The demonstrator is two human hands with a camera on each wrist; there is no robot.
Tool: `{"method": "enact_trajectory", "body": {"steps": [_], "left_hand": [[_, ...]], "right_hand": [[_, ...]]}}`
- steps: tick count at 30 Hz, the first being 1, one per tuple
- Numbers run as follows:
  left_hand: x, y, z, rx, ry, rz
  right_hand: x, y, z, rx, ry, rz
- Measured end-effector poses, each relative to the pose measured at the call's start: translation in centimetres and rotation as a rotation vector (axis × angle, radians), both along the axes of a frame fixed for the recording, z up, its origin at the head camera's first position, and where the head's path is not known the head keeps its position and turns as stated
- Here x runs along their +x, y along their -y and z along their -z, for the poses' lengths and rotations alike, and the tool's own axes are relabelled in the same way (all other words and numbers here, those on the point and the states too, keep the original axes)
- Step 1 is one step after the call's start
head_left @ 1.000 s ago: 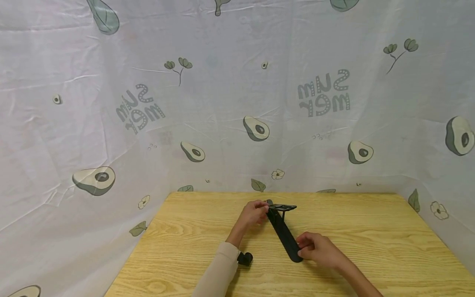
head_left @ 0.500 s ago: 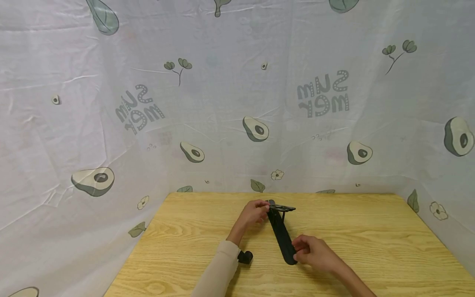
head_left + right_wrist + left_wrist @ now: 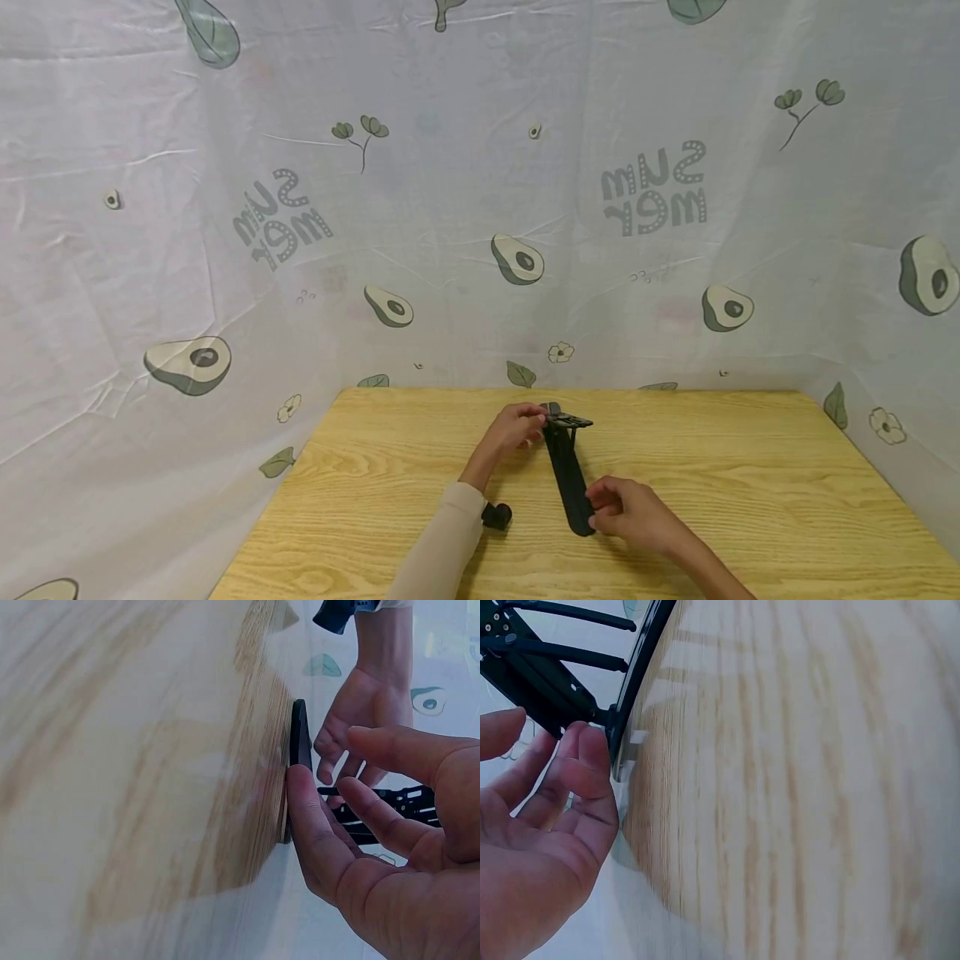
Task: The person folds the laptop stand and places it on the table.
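Note:
A black folding stand point(image 3: 568, 479) has a long flat base with rounded ends and lies on the table, running away from me. Over its far part a slotted plate point(image 3: 573, 421) is raised on thin struts point(image 3: 577, 656). My left hand point(image 3: 513, 429) is at the far end, its bent fingertips point(image 3: 592, 742) right by the plate's hinged corner and the thumb apart from them. At the near end my right hand point(image 3: 633, 510) touches the base's right edge with fingers and thumb; in the right wrist view one fingertip point(image 3: 301, 780) is against the base and the thumb stands away.
The stand is on a light wood-grain table point(image 3: 750, 483). A pale cloth point(image 3: 450, 183) printed with avocados and leaves hangs behind and along both sides. A small black device point(image 3: 497, 517) sits at the cuff of the left sleeve point(image 3: 442, 537).
The base's near end has swung left, and the stand now points more directly away from me. My right hand has moved left with it; the left hand has barely shifted.

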State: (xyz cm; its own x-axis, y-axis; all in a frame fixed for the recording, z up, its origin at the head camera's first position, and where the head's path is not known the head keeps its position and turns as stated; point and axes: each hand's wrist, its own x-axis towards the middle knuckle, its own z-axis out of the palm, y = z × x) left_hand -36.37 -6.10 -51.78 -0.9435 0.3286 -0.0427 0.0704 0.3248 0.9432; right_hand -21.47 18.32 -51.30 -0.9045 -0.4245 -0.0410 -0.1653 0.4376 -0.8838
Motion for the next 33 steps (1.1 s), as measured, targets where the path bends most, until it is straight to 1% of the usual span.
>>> {"method": "enact_trajectory", "body": {"steps": [7,14,21,33], "left_hand": [[0.0,0.1,0.0,-0.032,-0.024,0.012],[-0.1,0.3,0.0,-0.035,-0.018,0.028],[-0.3,0.1,-0.1,-0.016,0.005,0.028],[-0.5,-0.5,-0.1,-0.029,-0.014,0.068]], "right_hand": [[0.2,0.3,0.1,-0.03,0.028,-0.003],[0.3,0.8,0.1,-0.018,0.038,-0.004],[0.4,1.2,-0.1,-0.017,0.045,-0.014],[0.5,1.8,-0.1,-0.048,0.051,-0.027]]}}
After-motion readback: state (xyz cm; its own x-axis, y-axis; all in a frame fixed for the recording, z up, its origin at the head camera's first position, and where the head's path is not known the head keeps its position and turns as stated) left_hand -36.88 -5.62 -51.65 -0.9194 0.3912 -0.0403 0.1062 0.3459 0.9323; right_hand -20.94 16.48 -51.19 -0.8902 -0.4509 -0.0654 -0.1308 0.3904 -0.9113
